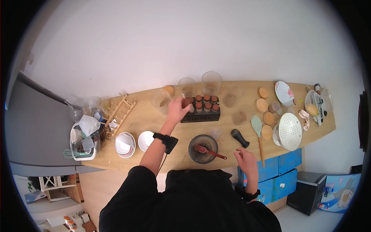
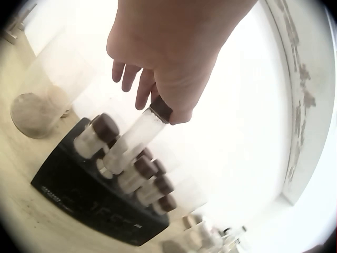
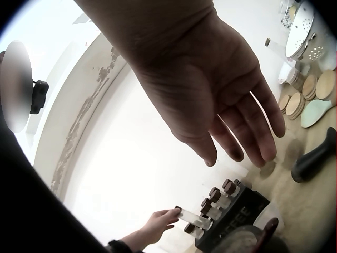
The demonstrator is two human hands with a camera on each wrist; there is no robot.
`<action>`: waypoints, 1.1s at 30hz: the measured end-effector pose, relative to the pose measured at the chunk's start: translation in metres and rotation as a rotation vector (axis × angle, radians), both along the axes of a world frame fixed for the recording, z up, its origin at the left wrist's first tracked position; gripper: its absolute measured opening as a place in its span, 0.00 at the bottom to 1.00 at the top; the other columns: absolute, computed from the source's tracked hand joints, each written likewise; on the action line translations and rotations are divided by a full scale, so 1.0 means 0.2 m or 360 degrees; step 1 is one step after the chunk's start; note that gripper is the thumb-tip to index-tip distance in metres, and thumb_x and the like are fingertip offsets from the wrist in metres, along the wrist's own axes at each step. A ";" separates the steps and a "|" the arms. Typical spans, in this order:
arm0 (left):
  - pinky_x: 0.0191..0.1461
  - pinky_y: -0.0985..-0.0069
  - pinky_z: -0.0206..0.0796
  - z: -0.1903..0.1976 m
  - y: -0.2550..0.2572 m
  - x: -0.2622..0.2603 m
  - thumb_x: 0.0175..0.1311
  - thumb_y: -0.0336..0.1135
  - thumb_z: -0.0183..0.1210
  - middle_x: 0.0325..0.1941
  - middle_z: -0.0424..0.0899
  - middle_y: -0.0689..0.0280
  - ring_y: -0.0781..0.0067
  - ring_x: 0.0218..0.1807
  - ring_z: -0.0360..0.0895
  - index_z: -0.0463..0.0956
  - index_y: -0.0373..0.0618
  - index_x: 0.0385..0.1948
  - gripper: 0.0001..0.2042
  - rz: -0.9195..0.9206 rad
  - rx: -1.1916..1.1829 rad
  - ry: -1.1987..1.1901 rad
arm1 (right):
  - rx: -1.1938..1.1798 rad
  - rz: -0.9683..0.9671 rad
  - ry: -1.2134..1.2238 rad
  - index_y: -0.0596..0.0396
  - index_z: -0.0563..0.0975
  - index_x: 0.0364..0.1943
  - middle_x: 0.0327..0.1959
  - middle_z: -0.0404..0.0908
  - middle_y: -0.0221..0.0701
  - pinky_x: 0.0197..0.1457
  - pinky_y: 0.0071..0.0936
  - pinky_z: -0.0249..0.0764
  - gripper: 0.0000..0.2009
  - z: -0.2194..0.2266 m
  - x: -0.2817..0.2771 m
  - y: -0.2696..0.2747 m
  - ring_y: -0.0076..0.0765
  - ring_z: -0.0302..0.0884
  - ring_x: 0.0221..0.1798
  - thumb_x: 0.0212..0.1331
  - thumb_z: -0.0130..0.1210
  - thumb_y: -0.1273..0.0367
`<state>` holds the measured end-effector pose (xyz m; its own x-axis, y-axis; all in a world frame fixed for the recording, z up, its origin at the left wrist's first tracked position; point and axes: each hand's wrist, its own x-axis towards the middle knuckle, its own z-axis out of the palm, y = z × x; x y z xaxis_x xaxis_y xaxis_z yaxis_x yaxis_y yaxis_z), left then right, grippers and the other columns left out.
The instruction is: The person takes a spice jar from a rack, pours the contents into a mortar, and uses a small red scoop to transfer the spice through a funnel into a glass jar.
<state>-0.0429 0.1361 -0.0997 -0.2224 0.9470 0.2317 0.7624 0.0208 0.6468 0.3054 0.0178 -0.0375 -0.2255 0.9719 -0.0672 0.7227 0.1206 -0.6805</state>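
A: What does the left hand [image 1: 179, 110] have?

B: A brown-capped clear tube [image 2: 138, 138], pinched at its cap [image 2: 161, 108]. The tube leans over the black COFFEE rack [image 1: 201, 117], lower end meeting the rack's top; how deeply it is seated, I can't tell.

A: And the right hand [image 1: 247, 161]?

B: Holding nothing. Its fingers are loosely extended, to the near right of the rack, beyond a black-handled tool [image 1: 240, 138]. So it isn't steadying the rack.

A: What worries you, then?

B: The hold, first. It's all on the cap, so a loose one could part from the tube and let it drop. Then the slant: forced at that angle, the tube could bind and drag the rack, or knock the other capped tubes [image 1: 207, 105] standing in it.

A: Anything around the rack?

B: A clear glass jar [image 1: 160, 99] stands to its left, near the left hand; a careless sideways swing could topple it. And if the tube slipped and rolled off the near side, it could strike the dark bowl [image 1: 208, 141] with the red scoop [image 1: 201, 149], in front of the rack.
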 end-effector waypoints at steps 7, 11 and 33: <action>0.39 0.79 0.70 0.08 -0.23 -0.09 0.59 0.31 0.59 0.41 0.81 0.67 0.80 0.38 0.78 0.70 0.37 0.44 0.14 0.0010 0.0102 -0.1359 | 0.0112 0.0160 0.0177 0.58 0.78 0.38 0.26 0.80 0.40 0.31 0.33 0.74 0.12 -0.02 -0.17 0.09 0.44 0.79 0.28 0.55 0.58 0.65; 0.38 0.79 0.71 0.00 -0.24 -0.06 0.58 0.32 0.61 0.39 0.82 0.64 0.79 0.36 0.78 0.70 0.38 0.45 0.16 0.0012 0.0276 -0.1062 | 0.0160 0.0271 0.0046 0.58 0.78 0.37 0.26 0.81 0.40 0.32 0.33 0.74 0.12 -0.09 -0.22 0.13 0.43 0.80 0.29 0.54 0.58 0.64; 0.40 0.66 0.64 -0.02 -0.02 -0.03 0.48 0.43 0.64 0.24 0.81 0.64 0.61 0.30 0.79 0.76 0.46 0.38 0.17 -0.0088 0.0138 0.0005 | -0.0042 0.0004 -0.0035 0.60 0.78 0.36 0.24 0.79 0.43 0.31 0.35 0.73 0.11 -0.14 -0.04 0.01 0.47 0.79 0.28 0.54 0.58 0.66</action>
<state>-0.0484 0.1322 -0.1032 -0.1692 0.9342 0.3140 0.7629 -0.0776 0.6419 0.2968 0.0191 -0.0665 -0.2262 0.9692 -0.0977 0.7372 0.1048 -0.6675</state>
